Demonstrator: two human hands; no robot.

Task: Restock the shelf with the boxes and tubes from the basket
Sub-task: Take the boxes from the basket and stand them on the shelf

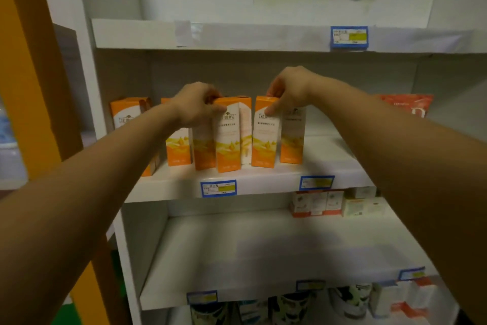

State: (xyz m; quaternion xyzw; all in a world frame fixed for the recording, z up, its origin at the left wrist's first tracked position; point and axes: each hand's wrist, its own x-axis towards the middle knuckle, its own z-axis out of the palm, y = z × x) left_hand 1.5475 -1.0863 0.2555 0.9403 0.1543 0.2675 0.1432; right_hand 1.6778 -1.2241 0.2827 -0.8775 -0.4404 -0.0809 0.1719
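Several tall orange-and-white boxes stand upright in a row on the middle shelf point(263, 179) of a white rack. My left hand point(196, 102) pinches the top of one box point(228, 137) near the row's middle. My right hand point(287, 88) grips the top of the box point(264, 137) just to its right, fingers over its front face. One more box point(292, 137) stands right of that one, and another point(123, 113) stands apart at the far left. The basket is out of view.
A red packet point(405, 104) leans at the right end of the middle shelf. Small red-and-white boxes point(317, 203) sit at the back of the shelf below. Cans and boxes point(350, 301) fill the bottom level. The top shelf point(237, 34) carries a blue price tag point(349, 36). An orange wall point(29, 61) borders the left.
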